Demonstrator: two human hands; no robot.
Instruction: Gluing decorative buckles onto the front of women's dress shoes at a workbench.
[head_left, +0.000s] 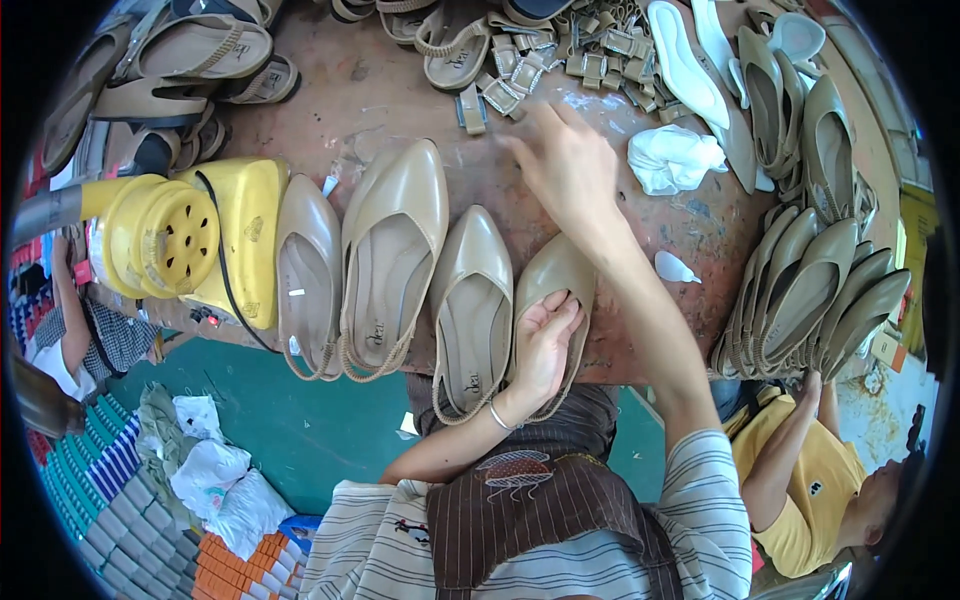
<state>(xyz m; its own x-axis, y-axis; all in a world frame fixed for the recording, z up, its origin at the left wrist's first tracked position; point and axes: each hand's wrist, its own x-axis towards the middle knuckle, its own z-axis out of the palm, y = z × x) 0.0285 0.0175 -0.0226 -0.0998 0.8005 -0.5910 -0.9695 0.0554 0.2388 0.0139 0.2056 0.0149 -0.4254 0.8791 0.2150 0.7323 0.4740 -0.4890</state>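
Observation:
My left hand [545, 345], with a bracelet at its wrist, reaches into the opening of a beige pointed slingback shoe [552, 268]. Its fingers grip the shoe's upper, toe pointing away from me. My right hand [572, 170] is stretched over the table beyond that shoe, its fingers smeared by motion, near a pile of beige bow-shaped ornaments [610, 50]. One loose ornament [470, 110] lies just left of it. Left of the held shoe stand more slingbacks: a single one [472, 250], an overlapping pair [425, 190], and another [308, 215] beside a yellow machine.
The yellow machine [240, 230] with a round vented housing and black cable stands at the left. Stacked slingbacks [790, 290] line the right edge, near a person in yellow [800, 480]. Crumpled white material [675, 160] and a small white container [676, 267] lie right of my arm. Sandals [200, 45] fill the far left.

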